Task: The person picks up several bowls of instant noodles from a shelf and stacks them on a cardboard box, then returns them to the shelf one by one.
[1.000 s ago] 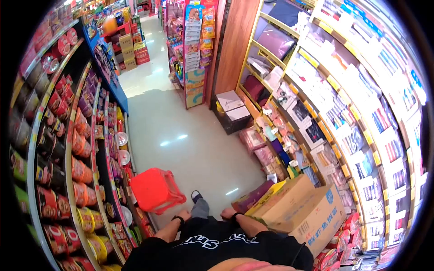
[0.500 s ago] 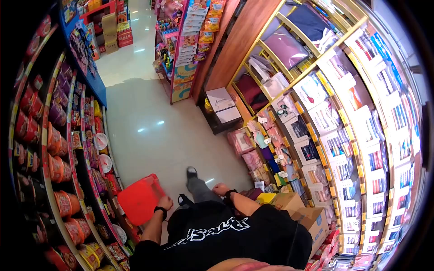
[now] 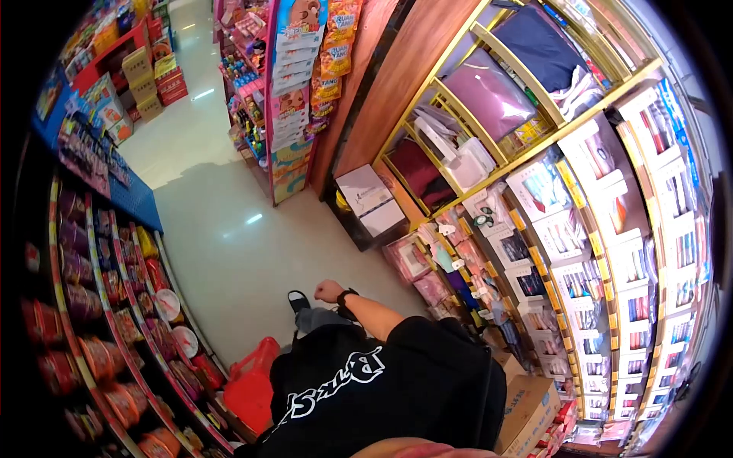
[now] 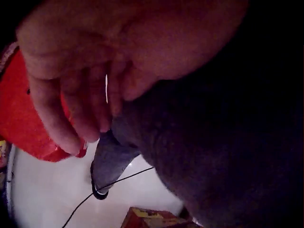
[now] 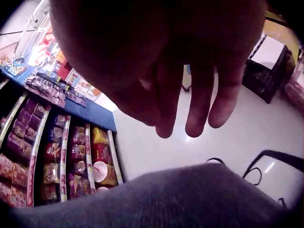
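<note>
My left hand (image 4: 90, 66) hangs beside a grey trouser leg (image 4: 161, 133) in the left wrist view, fingers loosely bent and holding nothing. Past its fingers stands a red plastic stool (image 4: 23, 114). My body hides this hand in the head view, where the stool (image 3: 250, 389) shows at the lower left, partly covered by the black shirt (image 3: 397, 389). In front of my body, the right hand (image 3: 328, 291) is held out over the floor with nothing in it. Its fingers (image 5: 195, 114) dangle loosely above the trouser leg (image 5: 156, 199) in the right wrist view.
Shelves of packaged noodles (image 3: 103, 359) line the left side. Racks of boxed goods (image 3: 565, 229) run along the right. A black box with a white top (image 3: 370, 200) stands by the wooden pillar (image 3: 397, 84). Behind me on the right is a cardboard carton (image 3: 527, 408). Tiled floor (image 3: 229, 267) leads ahead.
The head view has turned and moved forward along the aisle. The stool has slid back toward the bottom edge, and the left hand has gone out of the head view. The right hand has swung forward.
</note>
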`<state>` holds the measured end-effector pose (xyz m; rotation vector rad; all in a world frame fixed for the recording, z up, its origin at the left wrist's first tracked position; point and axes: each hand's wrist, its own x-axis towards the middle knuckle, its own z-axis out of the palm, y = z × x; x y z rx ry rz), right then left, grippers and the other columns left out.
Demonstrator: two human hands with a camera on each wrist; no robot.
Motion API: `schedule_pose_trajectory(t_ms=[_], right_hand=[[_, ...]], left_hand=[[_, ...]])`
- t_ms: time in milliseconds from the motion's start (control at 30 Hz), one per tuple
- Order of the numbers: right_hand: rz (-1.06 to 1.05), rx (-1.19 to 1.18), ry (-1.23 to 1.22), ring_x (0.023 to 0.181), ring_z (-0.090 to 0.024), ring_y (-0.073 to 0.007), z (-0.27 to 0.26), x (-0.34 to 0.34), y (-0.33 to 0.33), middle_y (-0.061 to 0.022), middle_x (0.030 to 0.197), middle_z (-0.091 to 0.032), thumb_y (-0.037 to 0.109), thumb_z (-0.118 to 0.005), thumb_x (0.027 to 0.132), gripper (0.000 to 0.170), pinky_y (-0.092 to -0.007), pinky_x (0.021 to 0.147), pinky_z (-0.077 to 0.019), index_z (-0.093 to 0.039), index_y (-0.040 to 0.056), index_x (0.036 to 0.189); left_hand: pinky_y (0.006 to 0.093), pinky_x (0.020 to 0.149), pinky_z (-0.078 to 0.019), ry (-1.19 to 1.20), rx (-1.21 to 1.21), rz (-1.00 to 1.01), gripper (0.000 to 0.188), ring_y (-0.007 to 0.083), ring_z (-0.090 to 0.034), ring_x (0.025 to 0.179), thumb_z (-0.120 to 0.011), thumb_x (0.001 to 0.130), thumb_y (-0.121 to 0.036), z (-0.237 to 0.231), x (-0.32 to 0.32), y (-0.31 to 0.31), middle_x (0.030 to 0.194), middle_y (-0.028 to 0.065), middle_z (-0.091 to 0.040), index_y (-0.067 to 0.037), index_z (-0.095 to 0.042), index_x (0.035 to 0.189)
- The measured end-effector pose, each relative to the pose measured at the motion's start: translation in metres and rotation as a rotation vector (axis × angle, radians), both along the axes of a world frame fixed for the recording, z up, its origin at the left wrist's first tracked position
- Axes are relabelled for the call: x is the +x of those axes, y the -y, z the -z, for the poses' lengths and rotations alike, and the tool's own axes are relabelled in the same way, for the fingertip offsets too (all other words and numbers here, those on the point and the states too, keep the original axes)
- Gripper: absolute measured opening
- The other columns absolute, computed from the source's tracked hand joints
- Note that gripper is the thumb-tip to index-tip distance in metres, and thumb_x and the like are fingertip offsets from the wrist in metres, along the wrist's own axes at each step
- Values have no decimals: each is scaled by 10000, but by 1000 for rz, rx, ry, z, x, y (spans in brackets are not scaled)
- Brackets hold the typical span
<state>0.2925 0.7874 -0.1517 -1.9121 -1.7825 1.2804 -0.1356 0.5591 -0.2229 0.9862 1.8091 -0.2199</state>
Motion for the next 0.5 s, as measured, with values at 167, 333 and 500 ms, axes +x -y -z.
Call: schedule_pose_trajectory(t_ms=[167,333,500], right_hand=[[-82,-173,-59,773,-677,-297,10,-15,-70,-136,793,-710,278,-648,742,228,-414,701,-522,-763,91,802],[-220,-308,-71,718,-686,-200,-5,-32,-120,-62,760,-725,226,-685,733,148,-361,662,-532,-774,120,786],[-87,-311,-41,610,-658,-204,-10,-42,-214,-78,745,-720,212,-640,778,192,-357,609,-525,-765,82,843]], left_hand=[[482,879,-486,31,46,-138,490,431,-615,1047,-553,885,-435,-27,-3,-110,1091,273,-653,-16,-664,1115],[492,876,-481,48,0,-154,519,441,-605,1063,-543,890,-462,-31,-12,-202,1104,275,-648,-16,-653,1132],[501,788,-498,170,234,158,511,465,-631,984,-568,859,-446,21,-30,-285,1021,298,-659,21,-665,1043]])
